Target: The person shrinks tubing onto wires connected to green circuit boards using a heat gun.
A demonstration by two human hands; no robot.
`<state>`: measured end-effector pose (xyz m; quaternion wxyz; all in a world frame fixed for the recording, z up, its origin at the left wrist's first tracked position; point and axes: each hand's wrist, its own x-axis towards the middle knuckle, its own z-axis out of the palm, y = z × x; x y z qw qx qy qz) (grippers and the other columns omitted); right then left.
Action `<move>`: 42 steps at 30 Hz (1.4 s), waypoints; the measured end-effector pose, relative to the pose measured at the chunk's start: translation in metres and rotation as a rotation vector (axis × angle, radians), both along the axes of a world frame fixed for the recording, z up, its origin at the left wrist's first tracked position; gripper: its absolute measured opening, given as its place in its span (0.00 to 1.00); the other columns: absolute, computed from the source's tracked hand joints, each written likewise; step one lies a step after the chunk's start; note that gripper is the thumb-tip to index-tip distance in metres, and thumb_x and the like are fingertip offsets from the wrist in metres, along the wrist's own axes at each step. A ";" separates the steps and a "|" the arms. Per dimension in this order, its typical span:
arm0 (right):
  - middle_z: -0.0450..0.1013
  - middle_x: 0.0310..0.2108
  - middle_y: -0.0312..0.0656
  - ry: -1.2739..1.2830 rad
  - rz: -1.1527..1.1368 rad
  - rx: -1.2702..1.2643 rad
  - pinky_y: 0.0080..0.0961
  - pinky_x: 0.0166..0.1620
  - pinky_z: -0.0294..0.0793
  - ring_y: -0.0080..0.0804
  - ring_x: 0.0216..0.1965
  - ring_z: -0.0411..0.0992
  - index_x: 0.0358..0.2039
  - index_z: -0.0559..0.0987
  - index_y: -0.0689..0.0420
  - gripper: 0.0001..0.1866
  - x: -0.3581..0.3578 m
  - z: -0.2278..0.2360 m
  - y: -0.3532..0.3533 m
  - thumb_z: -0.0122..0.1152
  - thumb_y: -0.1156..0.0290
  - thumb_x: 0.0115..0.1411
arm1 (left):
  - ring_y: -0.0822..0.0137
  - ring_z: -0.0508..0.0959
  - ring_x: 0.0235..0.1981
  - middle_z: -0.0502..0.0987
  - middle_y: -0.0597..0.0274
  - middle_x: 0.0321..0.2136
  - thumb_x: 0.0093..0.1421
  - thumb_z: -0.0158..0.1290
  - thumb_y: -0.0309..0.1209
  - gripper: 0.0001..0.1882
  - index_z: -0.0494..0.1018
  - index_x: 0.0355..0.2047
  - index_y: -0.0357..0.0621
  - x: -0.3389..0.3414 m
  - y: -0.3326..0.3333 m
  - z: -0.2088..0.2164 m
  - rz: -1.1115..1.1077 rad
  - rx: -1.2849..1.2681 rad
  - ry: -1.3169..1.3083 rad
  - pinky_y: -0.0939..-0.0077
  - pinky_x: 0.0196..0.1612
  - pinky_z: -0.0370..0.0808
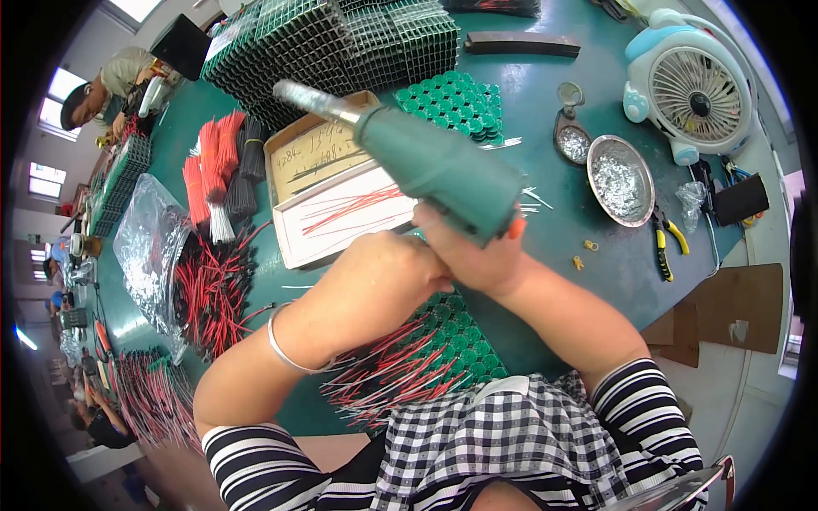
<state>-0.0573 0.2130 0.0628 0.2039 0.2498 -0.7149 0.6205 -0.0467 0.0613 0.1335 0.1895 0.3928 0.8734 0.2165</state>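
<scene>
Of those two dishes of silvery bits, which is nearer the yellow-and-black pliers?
The larger round bowl; the smaller dish sits farther from the pliers.

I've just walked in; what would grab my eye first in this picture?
Probably the green heat gun, held up in the right hand at the centre, its metal nozzle pointing to the upper left. Next comes the blue-and-white fan at the upper right. On the left, a heap of red and black wires lies beside a clear bag.
</scene>
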 end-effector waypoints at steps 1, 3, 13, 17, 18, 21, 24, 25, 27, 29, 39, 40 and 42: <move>0.74 0.41 0.45 0.006 -0.005 0.003 0.27 0.45 0.73 0.33 0.40 0.75 0.45 0.73 0.62 0.23 0.001 0.000 0.000 0.69 0.76 0.48 | 0.51 0.79 0.27 0.79 0.53 0.24 0.52 0.56 0.31 0.08 0.80 0.32 0.47 -0.002 0.000 -0.002 -0.005 0.003 0.006 0.62 0.30 0.75; 0.74 0.41 0.45 -0.214 -0.079 -0.087 0.25 0.44 0.73 0.32 0.38 0.75 0.44 0.73 0.61 0.21 0.007 0.005 -0.003 0.69 0.75 0.49 | 0.56 0.80 0.26 0.80 0.52 0.26 0.53 0.57 0.31 0.09 0.80 0.35 0.45 -0.005 -0.004 -0.009 0.035 0.162 -0.159 0.67 0.31 0.76; 0.77 0.29 0.33 -0.383 -0.082 -0.187 0.22 0.34 0.75 0.19 0.29 0.76 0.39 0.78 0.58 0.11 0.020 0.011 0.000 0.62 0.74 0.55 | 0.72 0.80 0.29 0.82 0.58 0.28 0.55 0.58 0.28 0.10 0.80 0.37 0.36 0.000 -0.001 -0.015 0.438 0.217 -0.979 0.78 0.35 0.76; 0.76 0.41 0.42 -0.162 -0.178 -0.064 0.19 0.32 0.73 0.22 0.28 0.74 0.46 0.74 0.61 0.14 0.012 0.014 0.038 0.55 0.76 0.58 | 0.69 0.80 0.32 0.81 0.55 0.29 0.57 0.56 0.24 0.07 0.79 0.33 0.32 -0.006 -0.038 0.024 0.485 0.552 -0.310 0.78 0.37 0.77; 0.75 0.43 0.44 -0.204 -0.168 -0.061 0.19 0.31 0.72 0.23 0.27 0.73 0.47 0.73 0.62 0.15 0.012 0.023 0.046 0.52 0.76 0.58 | 0.65 0.80 0.34 0.81 0.53 0.32 0.58 0.53 0.23 0.06 0.79 0.33 0.32 -0.012 -0.059 0.021 0.429 0.839 -0.187 0.73 0.40 0.77; 0.73 0.46 0.49 -0.225 -0.205 -0.155 0.20 0.29 0.72 0.24 0.26 0.72 0.50 0.69 0.66 0.18 0.014 0.036 0.056 0.49 0.74 0.59 | 0.58 0.79 0.42 0.79 0.49 0.37 0.62 0.50 0.23 0.10 0.74 0.43 0.34 -0.039 -0.089 0.002 0.303 1.406 -0.305 0.66 0.48 0.76; 0.72 0.47 0.51 -0.215 -0.193 -0.230 0.20 0.28 0.72 0.26 0.26 0.72 0.53 0.67 0.66 0.21 0.020 0.024 0.062 0.50 0.72 0.60 | 0.56 0.78 0.44 0.79 0.49 0.39 0.63 0.50 0.25 0.11 0.74 0.45 0.34 -0.051 -0.094 -0.042 0.427 1.648 -0.296 0.64 0.51 0.75; 0.72 0.47 0.52 -0.218 -0.193 -0.256 0.21 0.28 0.72 0.27 0.26 0.72 0.53 0.66 0.66 0.21 0.024 0.022 0.066 0.50 0.72 0.60 | 0.56 0.78 0.45 0.79 0.49 0.39 0.63 0.51 0.25 0.11 0.74 0.45 0.34 -0.052 -0.092 -0.056 0.473 1.673 -0.295 0.64 0.52 0.74; 0.72 0.47 0.52 -0.194 -0.192 -0.244 0.21 0.28 0.72 0.27 0.26 0.72 0.54 0.65 0.65 0.22 0.030 0.020 0.071 0.50 0.72 0.60 | 0.56 0.78 0.45 0.79 0.49 0.40 0.62 0.52 0.26 0.12 0.74 0.45 0.34 -0.052 -0.089 -0.071 0.516 1.702 -0.297 0.63 0.53 0.73; 0.74 0.45 0.52 -0.219 -0.208 -0.284 0.23 0.31 0.74 0.27 0.25 0.73 0.51 0.68 0.66 0.19 0.036 0.021 0.074 0.52 0.77 0.59 | 0.56 0.78 0.46 0.79 0.49 0.41 0.61 0.54 0.25 0.13 0.74 0.45 0.34 -0.049 -0.085 -0.079 0.551 1.704 -0.314 0.63 0.55 0.72; 0.71 0.47 0.53 -0.219 -0.225 -0.201 0.21 0.28 0.72 0.27 0.26 0.72 0.54 0.65 0.66 0.22 0.038 0.016 0.078 0.51 0.70 0.61 | 0.60 0.79 0.43 0.78 0.58 0.41 0.62 0.52 0.22 0.10 0.74 0.44 0.35 -0.048 -0.076 -0.106 0.659 1.652 -0.384 0.66 0.52 0.74; 0.71 0.47 0.53 -0.208 -0.205 -0.185 0.21 0.28 0.72 0.27 0.27 0.72 0.54 0.65 0.67 0.22 0.037 0.017 0.078 0.51 0.70 0.61 | 0.60 0.79 0.42 0.78 0.58 0.41 0.62 0.52 0.22 0.10 0.74 0.44 0.35 -0.048 -0.078 -0.102 0.657 1.628 -0.358 0.67 0.51 0.74; 0.71 0.47 0.54 -0.200 -0.182 -0.170 0.22 0.29 0.72 0.27 0.27 0.72 0.54 0.65 0.67 0.22 0.037 0.017 0.077 0.51 0.70 0.61 | 0.62 0.80 0.40 0.79 0.58 0.39 0.62 0.52 0.23 0.08 0.76 0.41 0.34 -0.047 -0.077 -0.084 0.676 1.561 -0.311 0.70 0.46 0.77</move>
